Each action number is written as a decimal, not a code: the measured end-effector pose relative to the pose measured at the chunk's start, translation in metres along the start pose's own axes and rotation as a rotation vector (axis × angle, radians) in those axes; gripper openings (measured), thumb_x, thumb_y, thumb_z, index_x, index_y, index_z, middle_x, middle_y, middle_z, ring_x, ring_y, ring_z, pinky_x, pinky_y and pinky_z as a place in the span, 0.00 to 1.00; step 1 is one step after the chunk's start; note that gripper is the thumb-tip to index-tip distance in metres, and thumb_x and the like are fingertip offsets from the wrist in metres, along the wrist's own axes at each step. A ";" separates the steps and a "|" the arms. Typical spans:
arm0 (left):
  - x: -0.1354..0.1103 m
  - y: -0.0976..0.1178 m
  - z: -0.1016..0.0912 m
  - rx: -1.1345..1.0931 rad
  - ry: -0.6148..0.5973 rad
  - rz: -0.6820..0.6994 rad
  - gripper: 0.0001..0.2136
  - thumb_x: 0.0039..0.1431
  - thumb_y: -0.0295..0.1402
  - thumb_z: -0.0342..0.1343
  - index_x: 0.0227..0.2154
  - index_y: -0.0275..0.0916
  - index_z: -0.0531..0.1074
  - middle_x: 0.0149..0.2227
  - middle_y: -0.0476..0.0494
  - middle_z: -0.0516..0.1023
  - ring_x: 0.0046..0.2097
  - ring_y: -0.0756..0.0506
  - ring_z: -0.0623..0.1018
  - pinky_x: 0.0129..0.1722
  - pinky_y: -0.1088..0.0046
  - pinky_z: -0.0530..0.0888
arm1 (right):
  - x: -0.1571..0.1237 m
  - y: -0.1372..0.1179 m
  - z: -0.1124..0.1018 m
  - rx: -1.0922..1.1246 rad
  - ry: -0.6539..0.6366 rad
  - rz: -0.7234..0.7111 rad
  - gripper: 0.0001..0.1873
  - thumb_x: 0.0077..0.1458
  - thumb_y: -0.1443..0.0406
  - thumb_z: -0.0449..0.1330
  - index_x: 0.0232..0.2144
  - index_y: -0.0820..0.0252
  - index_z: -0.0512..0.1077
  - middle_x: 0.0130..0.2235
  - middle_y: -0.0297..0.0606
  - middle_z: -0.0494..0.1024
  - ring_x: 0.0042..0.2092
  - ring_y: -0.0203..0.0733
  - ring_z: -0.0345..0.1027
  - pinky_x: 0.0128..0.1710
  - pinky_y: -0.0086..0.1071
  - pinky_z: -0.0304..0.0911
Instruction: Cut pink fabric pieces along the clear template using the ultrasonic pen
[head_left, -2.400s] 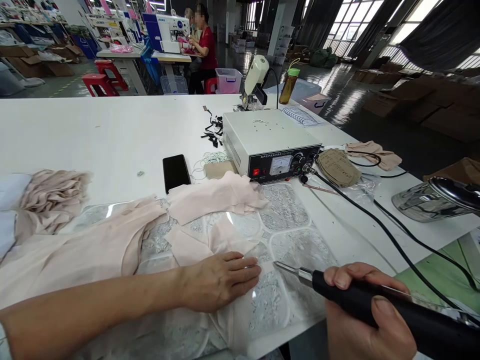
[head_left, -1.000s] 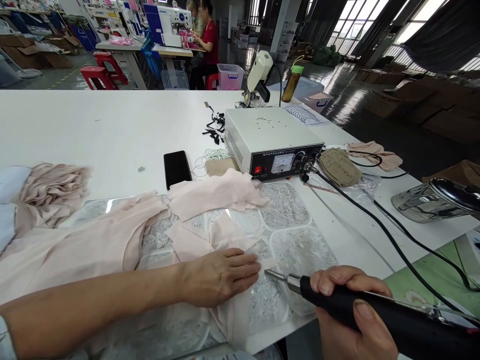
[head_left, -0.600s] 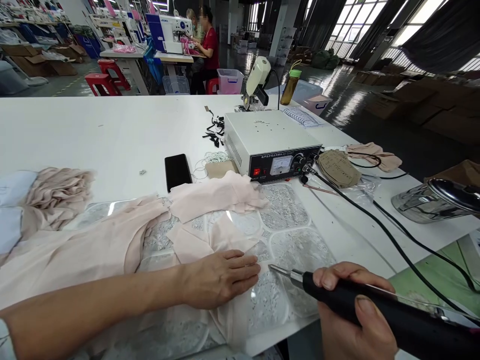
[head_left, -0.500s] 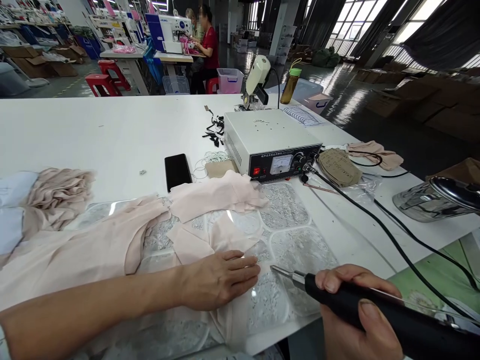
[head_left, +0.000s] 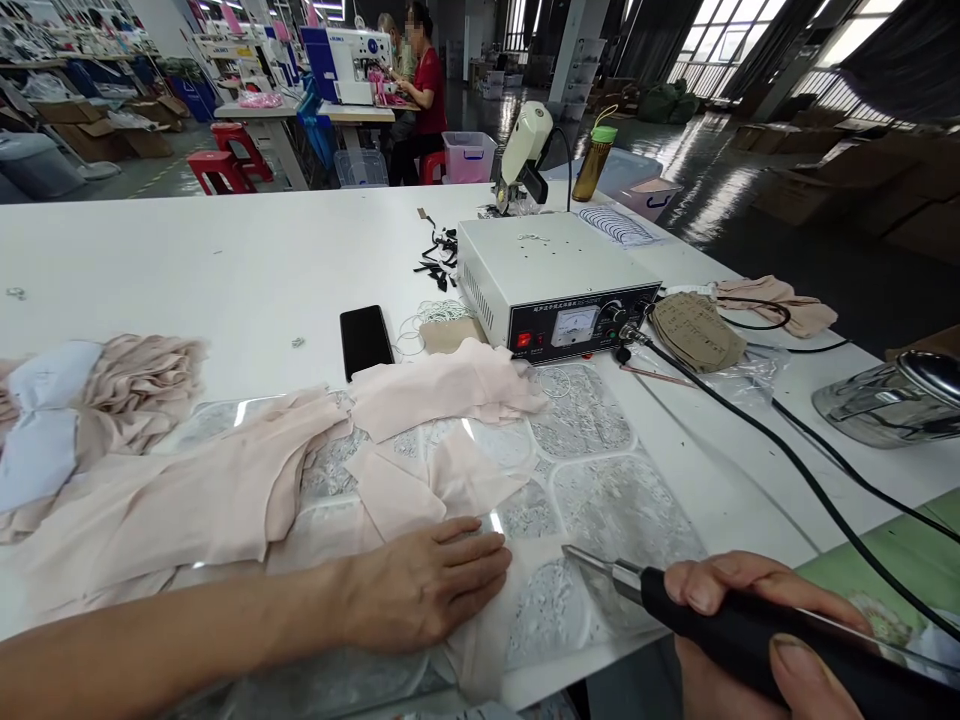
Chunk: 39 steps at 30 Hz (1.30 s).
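My left hand (head_left: 439, 580) lies flat, fingers extended, pressing thin pale pink fabric (head_left: 476, 640) onto a clear, patterned plastic mat (head_left: 630, 500). A fabric edge shows just beyond its fingertips. My right hand (head_left: 765, 610) is wrapped round the black handle of a handheld ultrasonic welder (head_left: 652, 590). Its narrow metal tip points left and meets or hovers by the fabric edge, a short gap from my left fingers; contact is not clear. Further up the mat lie folded pink fabric pieces (head_left: 442, 390), and a larger pink stack (head_left: 187, 500) spreads to the left.
A white control box (head_left: 555, 260) with a dial stands behind the mat, its black cable (head_left: 735, 425) running right. Around it are a phone (head_left: 366, 342), brown card templates (head_left: 697, 332) and a glass jar (head_left: 892, 400). Beyond the table, a person in red (head_left: 427, 95) sits at a sewing machine (head_left: 349, 65).
The welder's tip has moved slightly right, and my left hand slightly left, widening the gap between them. The camera view has shifted a little.
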<state>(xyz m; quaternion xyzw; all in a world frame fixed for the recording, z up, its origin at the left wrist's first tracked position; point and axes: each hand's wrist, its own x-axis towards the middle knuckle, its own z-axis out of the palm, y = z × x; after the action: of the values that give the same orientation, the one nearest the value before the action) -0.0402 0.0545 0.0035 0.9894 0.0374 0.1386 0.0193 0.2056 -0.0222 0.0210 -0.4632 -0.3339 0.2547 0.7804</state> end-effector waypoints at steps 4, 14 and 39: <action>-0.001 0.001 0.000 0.018 -0.009 0.000 0.16 0.69 0.24 0.41 0.49 0.28 0.73 0.55 0.34 0.73 0.58 0.41 0.70 0.60 0.60 0.66 | -0.001 0.000 0.001 -0.003 0.027 0.016 0.06 0.47 0.63 0.59 0.29 0.58 0.66 0.29 0.33 0.66 0.27 0.36 0.62 0.23 0.34 0.63; 0.003 0.001 -0.005 0.002 0.062 0.007 0.16 0.69 0.22 0.41 0.43 0.28 0.75 0.50 0.35 0.76 0.51 0.41 0.74 0.57 0.61 0.67 | 0.001 -0.001 0.004 -0.020 0.077 0.044 0.07 0.43 0.63 0.58 0.28 0.58 0.66 0.28 0.32 0.66 0.27 0.35 0.61 0.24 0.34 0.63; 0.005 0.000 -0.005 0.015 0.087 0.025 0.16 0.68 0.21 0.41 0.41 0.28 0.76 0.49 0.33 0.77 0.50 0.41 0.74 0.52 0.60 0.70 | -0.008 0.001 0.018 0.118 -0.125 0.070 0.05 0.51 0.64 0.60 0.33 0.58 0.69 0.31 0.32 0.68 0.27 0.34 0.65 0.27 0.33 0.68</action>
<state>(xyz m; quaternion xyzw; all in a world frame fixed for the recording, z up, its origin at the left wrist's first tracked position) -0.0372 0.0554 0.0096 0.9830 0.0270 0.1813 0.0086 0.1861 -0.0176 0.0243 -0.4112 -0.3500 0.3293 0.7746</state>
